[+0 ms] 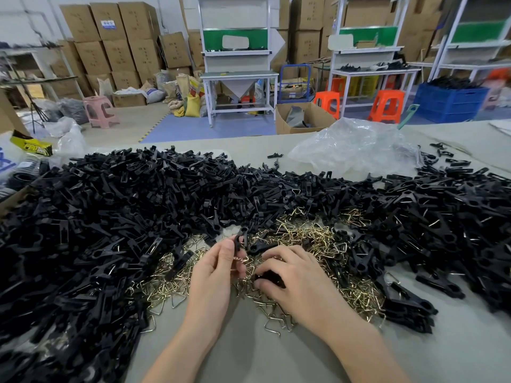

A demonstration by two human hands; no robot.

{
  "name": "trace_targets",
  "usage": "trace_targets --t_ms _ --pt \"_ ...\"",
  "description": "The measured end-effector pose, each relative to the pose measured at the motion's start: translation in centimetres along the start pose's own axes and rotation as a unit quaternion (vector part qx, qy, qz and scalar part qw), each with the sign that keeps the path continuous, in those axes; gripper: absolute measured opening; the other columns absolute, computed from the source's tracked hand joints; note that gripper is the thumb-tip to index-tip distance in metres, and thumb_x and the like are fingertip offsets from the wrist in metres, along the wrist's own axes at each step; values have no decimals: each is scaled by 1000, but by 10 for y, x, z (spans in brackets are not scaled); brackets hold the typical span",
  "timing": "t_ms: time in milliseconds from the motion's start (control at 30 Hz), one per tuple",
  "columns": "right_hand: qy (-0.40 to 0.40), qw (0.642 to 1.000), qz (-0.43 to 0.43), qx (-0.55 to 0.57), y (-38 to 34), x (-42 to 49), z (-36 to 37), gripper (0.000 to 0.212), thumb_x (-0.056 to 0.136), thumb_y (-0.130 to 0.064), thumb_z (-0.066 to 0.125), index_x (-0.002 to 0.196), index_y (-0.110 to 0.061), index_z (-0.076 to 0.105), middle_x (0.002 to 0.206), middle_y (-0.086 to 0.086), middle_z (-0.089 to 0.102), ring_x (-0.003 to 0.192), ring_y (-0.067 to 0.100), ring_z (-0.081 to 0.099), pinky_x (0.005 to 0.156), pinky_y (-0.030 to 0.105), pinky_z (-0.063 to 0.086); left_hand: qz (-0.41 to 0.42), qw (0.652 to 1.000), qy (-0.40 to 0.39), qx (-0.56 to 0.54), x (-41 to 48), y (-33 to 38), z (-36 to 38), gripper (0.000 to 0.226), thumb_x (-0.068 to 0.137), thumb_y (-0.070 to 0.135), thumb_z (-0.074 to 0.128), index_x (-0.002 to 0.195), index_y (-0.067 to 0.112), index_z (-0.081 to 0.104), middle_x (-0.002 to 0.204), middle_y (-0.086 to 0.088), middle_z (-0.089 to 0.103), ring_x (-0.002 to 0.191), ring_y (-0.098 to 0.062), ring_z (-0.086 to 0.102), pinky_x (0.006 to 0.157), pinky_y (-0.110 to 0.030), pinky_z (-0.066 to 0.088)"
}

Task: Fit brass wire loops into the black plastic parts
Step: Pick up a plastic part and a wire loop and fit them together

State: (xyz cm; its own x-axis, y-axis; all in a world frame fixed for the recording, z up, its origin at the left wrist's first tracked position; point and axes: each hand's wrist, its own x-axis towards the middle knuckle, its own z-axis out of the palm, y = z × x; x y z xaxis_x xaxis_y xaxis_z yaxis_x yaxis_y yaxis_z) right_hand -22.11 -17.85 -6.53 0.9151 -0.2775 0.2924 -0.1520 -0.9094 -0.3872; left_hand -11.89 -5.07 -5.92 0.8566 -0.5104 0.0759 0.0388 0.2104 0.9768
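Hidden: the palm side of the right hand (298, 280) faces down, and its fingers cover most of a second black part (270, 277). Whether a loop sits in that part cannot be told. The far-left edge of the table (249, 355) and both forearms are cut off by the frame.

Grip: the left hand (214, 269) pinches a black plastic part (240, 239) between thumb and fingertips. The part stands upright, its round end on top. The right hand's fingers curl round the second black part, low over the brass wire loops (318, 244).

The loops lie in a loose pile in the near centre. A heap of black parts (110, 217) rings them on the left, far and right sides. A crumpled clear bag (354, 147) lies beyond.

Writing: the yellow-and-black carton (30, 146) at far left bears lettering too blurred to read. The blue label (109, 24) on a stacked box is also illegible.
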Motion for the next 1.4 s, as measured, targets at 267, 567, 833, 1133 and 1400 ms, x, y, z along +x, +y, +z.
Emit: trace_targets --t_ms 267,567,833,1133,1400 --pt "90 980 28 174 -9 0 -11 36 101 -51 43 126 -35 63 110 -24 64 106 -5 57 91 11 42 12 999 -34 1 -1 0 -6 27 90 45 56 106 35 76 94 -6 75 72 -12 65 64 -22 53" --pt "150 860 159 460 -11 4 -20 22 105 -24 48 117 -21 66 89 4 75 80 9 72 76 18 55 0 998 -54 -35 -4 -2 1 32 92 26 55 117 15 70 93 -9 75 70 -19 68 64 -25 56" --pt "111 748 202 622 -14 11 -14 30 104 -8 49 110 -26 72 93 5 76 84 14 66 75 25 52 38 996 -78 33 -8 0 9 24 97 20 56 119 20 66 97 -3 78 85 -9 71 72 -20 55" --pt "132 782 200 576 -20 12 -8 27 104 -7 51 108 -25 72 85 -4 75 76 2 63 72 17 51 69 993 -63 70 -11 -2 10 17 96 23 60 110 24 70 83 2 75 72 -6 66 69 -15 51" --pt "143 825 176 517 -25 8 -7 29 104 -5 51 110 -26 70 79 -15 71 75 -4 64 71 12 49 65 993 -63 81 -11 -6 10 18 94 33 61 109 28 69 73 0 71 68 -10 65 66 -20 51"
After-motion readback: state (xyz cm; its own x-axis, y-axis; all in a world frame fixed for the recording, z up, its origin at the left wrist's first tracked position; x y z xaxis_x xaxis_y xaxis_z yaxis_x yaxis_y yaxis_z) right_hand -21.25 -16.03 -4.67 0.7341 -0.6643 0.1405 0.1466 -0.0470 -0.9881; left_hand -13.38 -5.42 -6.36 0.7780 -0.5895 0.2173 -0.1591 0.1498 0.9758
